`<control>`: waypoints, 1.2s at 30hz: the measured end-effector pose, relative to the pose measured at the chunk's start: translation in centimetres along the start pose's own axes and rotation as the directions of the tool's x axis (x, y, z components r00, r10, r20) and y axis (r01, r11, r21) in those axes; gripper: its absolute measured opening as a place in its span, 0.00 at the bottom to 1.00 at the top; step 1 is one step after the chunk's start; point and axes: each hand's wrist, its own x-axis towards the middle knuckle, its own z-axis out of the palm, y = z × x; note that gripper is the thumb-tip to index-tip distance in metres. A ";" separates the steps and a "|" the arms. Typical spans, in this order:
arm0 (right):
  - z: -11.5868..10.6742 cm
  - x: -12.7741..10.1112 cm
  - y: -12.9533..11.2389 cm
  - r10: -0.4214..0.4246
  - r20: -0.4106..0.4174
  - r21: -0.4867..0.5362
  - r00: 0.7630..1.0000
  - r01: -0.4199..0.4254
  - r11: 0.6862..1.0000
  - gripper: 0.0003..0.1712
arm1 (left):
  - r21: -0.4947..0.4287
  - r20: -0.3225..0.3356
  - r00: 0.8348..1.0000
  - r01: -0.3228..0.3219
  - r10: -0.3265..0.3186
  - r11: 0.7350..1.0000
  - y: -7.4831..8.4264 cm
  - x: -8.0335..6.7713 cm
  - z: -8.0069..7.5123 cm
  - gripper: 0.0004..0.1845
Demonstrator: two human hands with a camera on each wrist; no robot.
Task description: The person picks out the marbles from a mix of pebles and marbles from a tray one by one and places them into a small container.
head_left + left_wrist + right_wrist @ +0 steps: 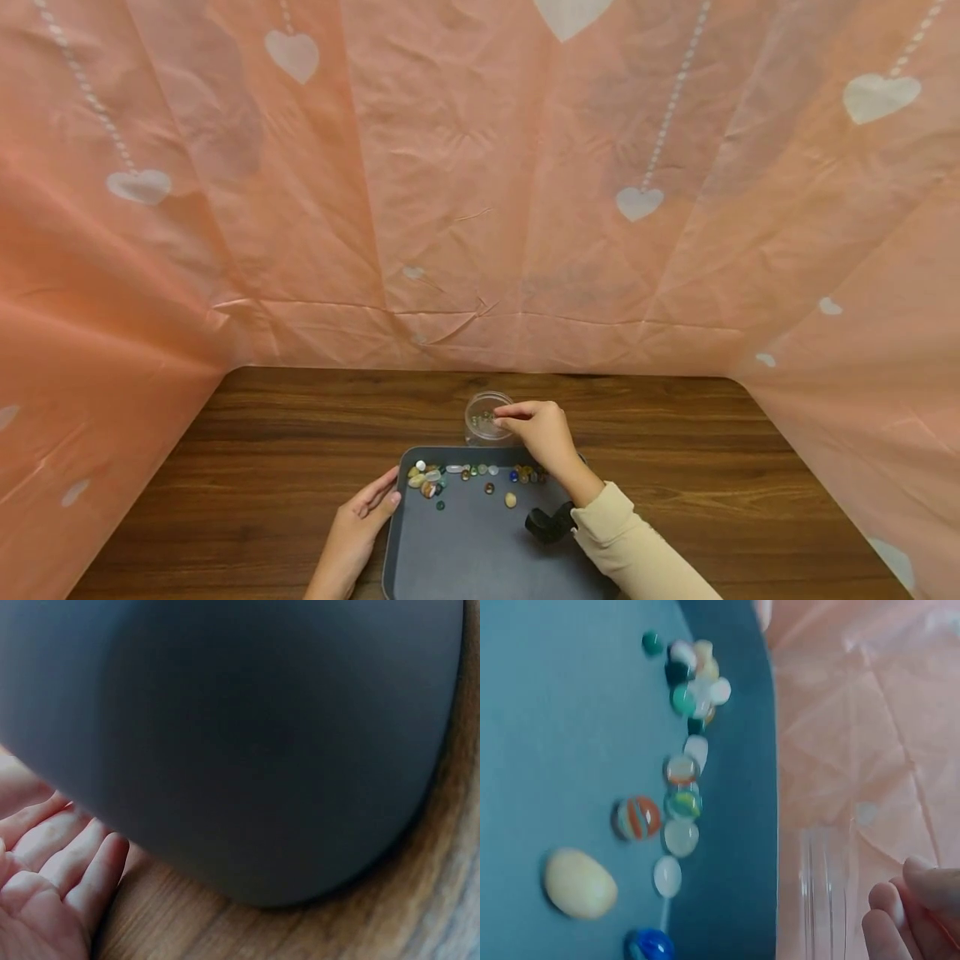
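A dark grey tray (pixel 480 558) holds marbles and polished stones, mostly along its far wall. My left hand (pixel 358 521) touches the tray's left outer side, thumb by the rim; in the left wrist view its fingers (pixel 67 859) lie extended beside the tray wall. Beyond the tray stands a clear round jar (pixel 480 435) with several small pieces inside. Over the jar's right rim, my right hand (pixel 543 432) has thumb and forefinger extended close together, nothing visible between them. In the right wrist view, its fingertips (pixel 889 900) are beside the jar's clear wall (pixel 826 892).
A cream stone (pixel 511 500), a striped marble (pixel 489 488) and a dark green piece (pixel 440 506) lie apart from the rest. A black device (pixel 549 523) is at my right wrist, above the tray. Wooden tabletop (pixel 300 450) surrounds the tray; a pink curtain (pixel 465 208) hangs behind.
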 end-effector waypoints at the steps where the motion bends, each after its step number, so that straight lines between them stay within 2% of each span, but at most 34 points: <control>1: -0.1 -0.2 0.1 0.015 0.004 0.027 1.000 -0.015 1.000 0.04 | -0.003 0.000 1.000 -0.002 0.002 1.000 0.0 0.0 0.0 0.26; 5: -0.3 -1.3 0.5 0.059 0.049 0.093 0.997 -0.063 0.994 0.06 | -0.009 0.003 1.000 -0.007 0.007 1.000 -0.1 0.0 -0.1 0.26; 11: 0.0 -2.5 1.4 0.072 0.177 0.137 0.982 -0.097 0.986 0.11 | -0.017 -0.001 1.000 -0.005 0.005 1.000 -0.2 0.0 -0.1 0.26; 15: 0.1 -2.9 2.2 0.089 0.213 0.145 0.973 -0.122 0.982 0.11 | -0.014 0.009 1.000 -0.004 0.004 1.000 -0.2 0.0 0.0 0.27; 22: 0.5 -3.3 3.1 0.048 0.221 0.087 0.974 -0.069 0.994 0.10 | -0.011 0.007 1.000 -0.002 0.002 1.000 -0.1 -0.1 0.1 0.26; 27: 0.9 -3.7 3.5 0.002 0.262 0.045 0.965 -0.014 0.999 0.11 | -0.004 0.000 1.000 -0.010 0.010 1.000 -0.1 0.0 0.1 0.26; 36: 1.2 -4.0 3.7 0.015 0.287 -0.039 0.958 -0.004 0.999 0.10 | 0.002 0.002 1.000 0.006 -0.006 1.000 -0.1 0.1 0.0 0.27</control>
